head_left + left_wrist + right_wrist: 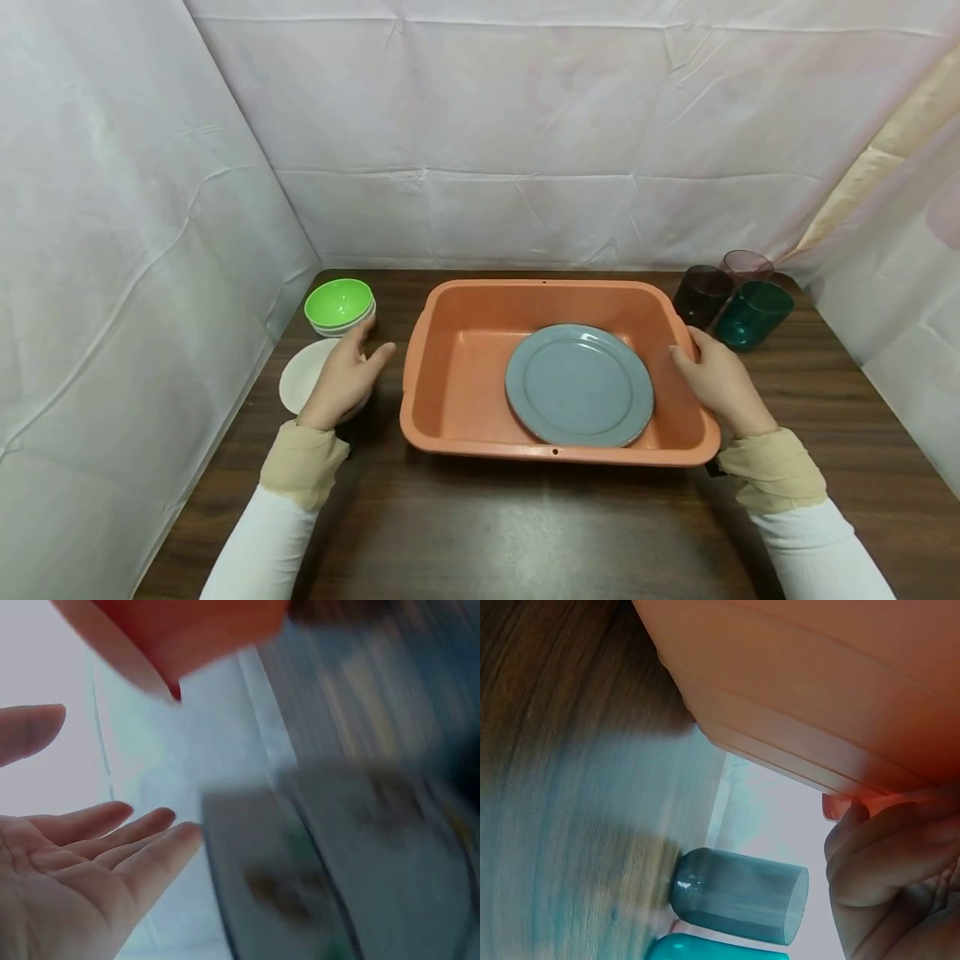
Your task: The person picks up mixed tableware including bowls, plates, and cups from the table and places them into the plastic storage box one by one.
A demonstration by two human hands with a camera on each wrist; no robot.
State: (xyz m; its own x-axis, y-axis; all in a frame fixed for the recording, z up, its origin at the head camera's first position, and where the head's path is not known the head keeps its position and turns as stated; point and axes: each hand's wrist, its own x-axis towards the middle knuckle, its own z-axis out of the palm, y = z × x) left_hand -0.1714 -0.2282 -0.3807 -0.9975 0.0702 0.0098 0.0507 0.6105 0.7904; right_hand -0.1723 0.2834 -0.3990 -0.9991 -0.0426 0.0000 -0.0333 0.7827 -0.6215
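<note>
An orange basin [480,383] sits mid-table with a grey-blue plate [581,385] lying in its right part. My right hand [720,375] grips the basin's right rim, thumb over the inside and fingers curled beneath the edge, as the right wrist view also shows. On the left, my left hand [345,375] is off the basin with fingers spread, over a white bowl [302,379] and beside a green bowl [340,302] stacked on white. In the left wrist view that hand [82,877] holds nothing; blurred, patterned bowls [262,877] stand beside it.
Behind my right hand stand a dark cup [702,296], a teal cup [753,315] and a pinkish clear cup [747,263], close together. White cloth [480,142] hangs behind and at both sides of the brown wooden table [525,533].
</note>
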